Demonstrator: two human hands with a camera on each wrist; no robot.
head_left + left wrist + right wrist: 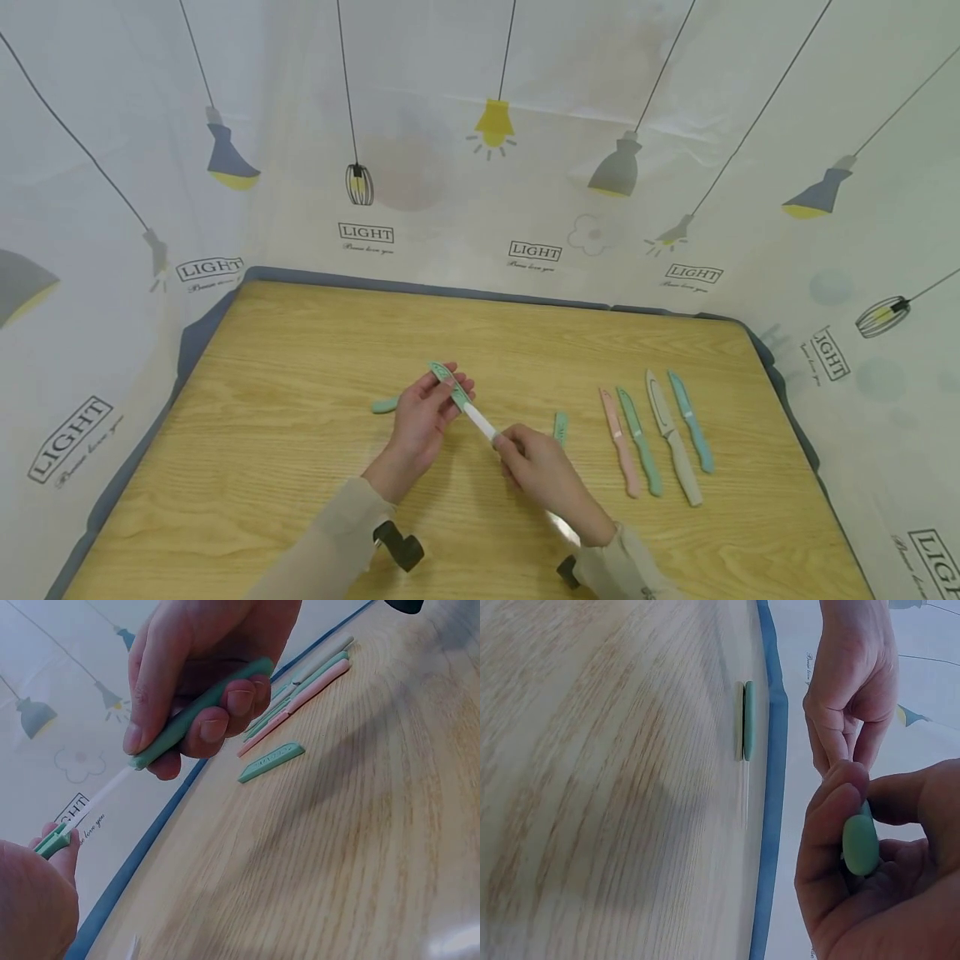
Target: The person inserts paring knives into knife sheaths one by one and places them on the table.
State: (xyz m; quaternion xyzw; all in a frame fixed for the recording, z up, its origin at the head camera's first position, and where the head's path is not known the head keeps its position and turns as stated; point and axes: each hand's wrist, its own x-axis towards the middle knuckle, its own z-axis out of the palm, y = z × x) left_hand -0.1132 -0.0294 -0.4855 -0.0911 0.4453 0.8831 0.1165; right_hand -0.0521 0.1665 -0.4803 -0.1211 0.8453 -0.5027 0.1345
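My left hand (pixel 420 423) pinches a patterned green blade sheath (pixel 441 372) between thumb and fingers. My right hand (pixel 543 469) grips a green-handled knife, its handle (pixel 180 724) inside the curled fingers. Between the hands shows the knife's white blade (pixel 480 421), its far end inside the sheath. A second green sheath (pixel 560 427) lies on the table just beyond the right hand. Behind the left hand, a green handle (pixel 385 406) sticks out. The right wrist view shows that green handle lying beside a cream handle (pixel 739 720), with thin pale blades.
To the right, a pink knife (pixel 625 458), a green knife (pixel 645 454), a larger cream knife (pixel 678 458) and a blue knife (pixel 696 429) lie side by side in sheaths. The wood-grain table (pixel 262 467) ends at a lamp-printed curtain (pixel 442 200).
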